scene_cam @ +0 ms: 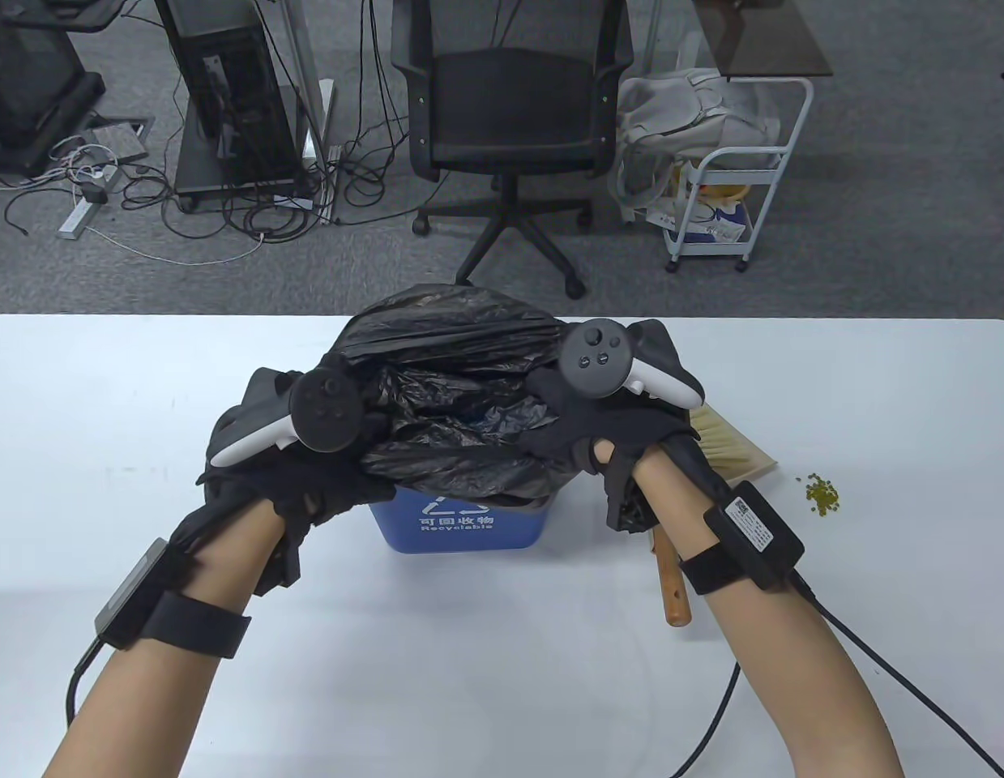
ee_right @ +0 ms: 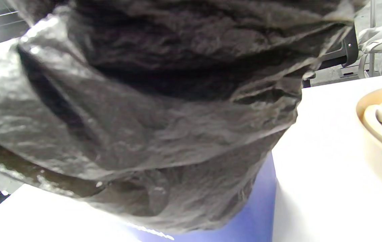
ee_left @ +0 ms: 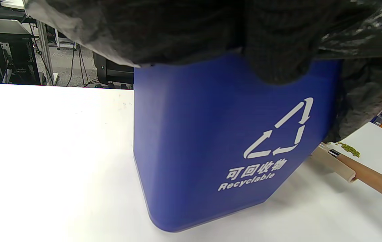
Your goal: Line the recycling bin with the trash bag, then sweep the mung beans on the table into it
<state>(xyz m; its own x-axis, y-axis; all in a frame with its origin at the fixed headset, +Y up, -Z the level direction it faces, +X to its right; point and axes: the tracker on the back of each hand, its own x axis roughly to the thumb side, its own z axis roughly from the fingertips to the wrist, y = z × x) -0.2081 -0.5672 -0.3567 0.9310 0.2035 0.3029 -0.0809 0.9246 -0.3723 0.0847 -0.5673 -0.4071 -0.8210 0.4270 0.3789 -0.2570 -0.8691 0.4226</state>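
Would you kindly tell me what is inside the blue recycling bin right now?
Crumpled black trash bag fills the recycling bin mouth and drapes over its rim. The bag hides the bin's interior and floor.

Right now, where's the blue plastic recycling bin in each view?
Table view: blue plastic recycling bin centre, mostly under the black plastic trash bag.
Left wrist view: fills the centre, logo facing the camera.
Right wrist view: a blue sliver at bottom centre.
Shared landmark: the bag over the rim.
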